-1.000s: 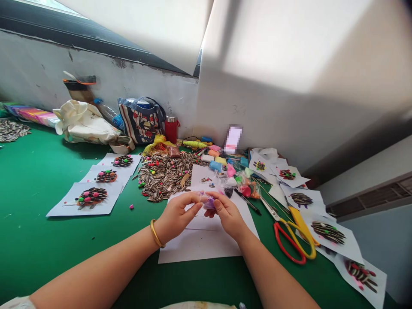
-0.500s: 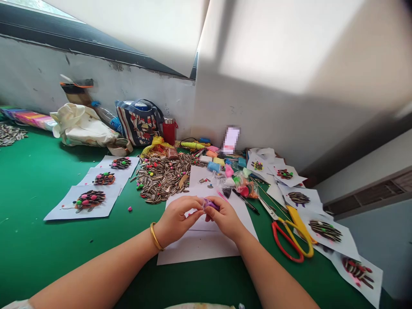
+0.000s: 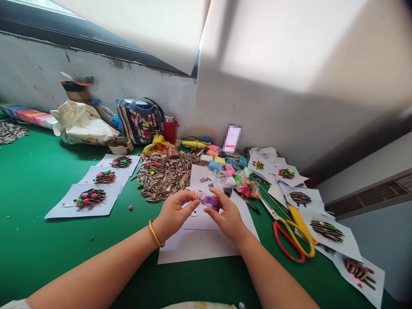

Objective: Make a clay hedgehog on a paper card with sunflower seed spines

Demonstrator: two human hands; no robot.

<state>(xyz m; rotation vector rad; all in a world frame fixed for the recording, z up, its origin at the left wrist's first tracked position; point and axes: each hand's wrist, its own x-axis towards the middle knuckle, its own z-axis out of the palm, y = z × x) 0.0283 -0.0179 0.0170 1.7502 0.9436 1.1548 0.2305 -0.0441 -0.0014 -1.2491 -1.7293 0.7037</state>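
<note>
Purple packet (image 3: 210, 202) partly hidden by right hand (image 3: 231, 218), seed pile (image 3: 11, 132) cut by left edge, screen (image 3: 232, 138) blurred

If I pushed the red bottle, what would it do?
The red bottle might tip, since it stands upright and looks narrow for its height. Once down, it could roll, because its sides look round.

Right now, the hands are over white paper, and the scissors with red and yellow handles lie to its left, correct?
Only the side is wrong: in the head view, the left hand and right hand are over white paper, but the scissors with red and yellow handles lie to its right.
</note>
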